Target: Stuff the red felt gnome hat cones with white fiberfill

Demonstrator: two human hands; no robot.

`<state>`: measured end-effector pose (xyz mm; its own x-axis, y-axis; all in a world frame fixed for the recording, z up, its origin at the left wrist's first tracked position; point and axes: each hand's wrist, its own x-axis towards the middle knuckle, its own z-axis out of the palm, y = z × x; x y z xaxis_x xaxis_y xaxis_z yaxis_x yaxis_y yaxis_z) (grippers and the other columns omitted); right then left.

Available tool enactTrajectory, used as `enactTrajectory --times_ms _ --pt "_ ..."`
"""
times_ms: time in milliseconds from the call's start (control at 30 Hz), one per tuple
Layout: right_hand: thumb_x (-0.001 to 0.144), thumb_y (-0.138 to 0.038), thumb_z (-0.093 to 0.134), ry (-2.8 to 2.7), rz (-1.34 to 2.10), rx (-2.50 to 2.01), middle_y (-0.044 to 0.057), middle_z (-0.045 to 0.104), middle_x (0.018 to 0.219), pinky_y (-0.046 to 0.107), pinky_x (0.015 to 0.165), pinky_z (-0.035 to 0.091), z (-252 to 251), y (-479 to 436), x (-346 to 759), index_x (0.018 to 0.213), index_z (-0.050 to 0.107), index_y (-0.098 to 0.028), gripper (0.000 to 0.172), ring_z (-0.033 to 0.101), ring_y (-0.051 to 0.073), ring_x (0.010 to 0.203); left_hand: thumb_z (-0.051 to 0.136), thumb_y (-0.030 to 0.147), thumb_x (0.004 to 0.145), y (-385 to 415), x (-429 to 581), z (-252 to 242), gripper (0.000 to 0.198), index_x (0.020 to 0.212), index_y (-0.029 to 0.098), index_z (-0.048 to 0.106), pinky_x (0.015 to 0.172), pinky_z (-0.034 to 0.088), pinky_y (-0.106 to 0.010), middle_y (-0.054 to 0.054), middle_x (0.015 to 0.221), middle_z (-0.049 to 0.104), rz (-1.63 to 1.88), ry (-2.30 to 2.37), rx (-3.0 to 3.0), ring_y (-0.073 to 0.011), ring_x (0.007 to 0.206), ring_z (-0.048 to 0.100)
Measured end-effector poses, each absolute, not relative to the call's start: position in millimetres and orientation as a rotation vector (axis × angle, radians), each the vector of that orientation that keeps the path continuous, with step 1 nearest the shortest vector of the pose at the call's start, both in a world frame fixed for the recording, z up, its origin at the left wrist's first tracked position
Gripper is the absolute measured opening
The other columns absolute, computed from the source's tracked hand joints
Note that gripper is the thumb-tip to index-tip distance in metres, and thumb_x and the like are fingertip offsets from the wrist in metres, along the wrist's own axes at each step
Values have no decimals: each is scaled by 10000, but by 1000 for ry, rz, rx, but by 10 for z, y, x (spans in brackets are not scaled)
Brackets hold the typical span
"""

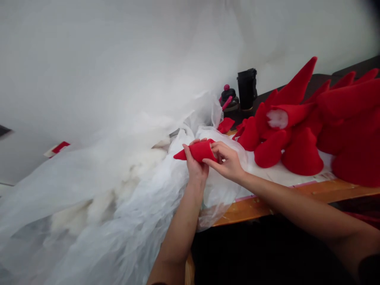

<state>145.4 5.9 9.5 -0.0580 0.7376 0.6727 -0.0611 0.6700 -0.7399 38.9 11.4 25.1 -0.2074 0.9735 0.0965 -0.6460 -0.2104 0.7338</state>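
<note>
Left hand [196, 168]: fingers are wrapping around the middle of one red cone [198, 151] and gripping it. Right hand [228, 161]: fingers are bending at the cone's wide end; whether the hidden tips are pinching anything, one cannot tell. Red cone: is lying between both hands, long axis running nearly level, point facing left, wide end facing the right hand. Leftward: plastic sheeting [139, 209] is surrounding whitish, probably fluffy filling [71, 217]. Rightward: red pieces [301, 156] are crowding the table [237, 213].
</note>
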Motion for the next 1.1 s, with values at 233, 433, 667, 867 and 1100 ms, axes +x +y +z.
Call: enactTrajectory --times_ms 233,433,667,867,1100 --pt "948 -562 532 -1978 652 -627 6 486 513 282 542 389 -96 169 1443 546 520 -186 551 447 124 501 697 663 766 74 391 280 458 747 216 597 821 542 -372 -10 746 606 1676 672 660 -168 723 622" --pt "935 -551 544 -1931 648 -607 100 690 926 354 749 518 -55 116 1447 1063 666 -152 437 644 237 843 789 602 704 38 407 217 421 831 229 640 798 533 -341 -25 850 628 1618 675 775 -175 757 622" --pt "934 -425 511 -1707 551 -475 124 636 1025 426 859 536 51 95 1564 809 631 -188 294 631 265 950 846 563 655 54 407 212 502 980 226 664 850 525 -287 -19 970 671 1672 623 803 -153 857 655" --pt "829 -201 516 -1895 536 -487 119 632 1102 316 719 526 11 201 1542 892 621 -182 124 630 208 873 757 673 701 85 386 223 546 883 167 664 723 525 -264 -25 802 678 1743 731 723 -138 708 649" --pt "663 -160 528 -1893 836 -691 -21 524 599 243 562 360 -127 278 1503 645 472 -189 66 473 124 569 832 507 705 71 444 176 432 891 164 647 651 479 -247 -17 762 658 1723 819 839 -124 658 609"
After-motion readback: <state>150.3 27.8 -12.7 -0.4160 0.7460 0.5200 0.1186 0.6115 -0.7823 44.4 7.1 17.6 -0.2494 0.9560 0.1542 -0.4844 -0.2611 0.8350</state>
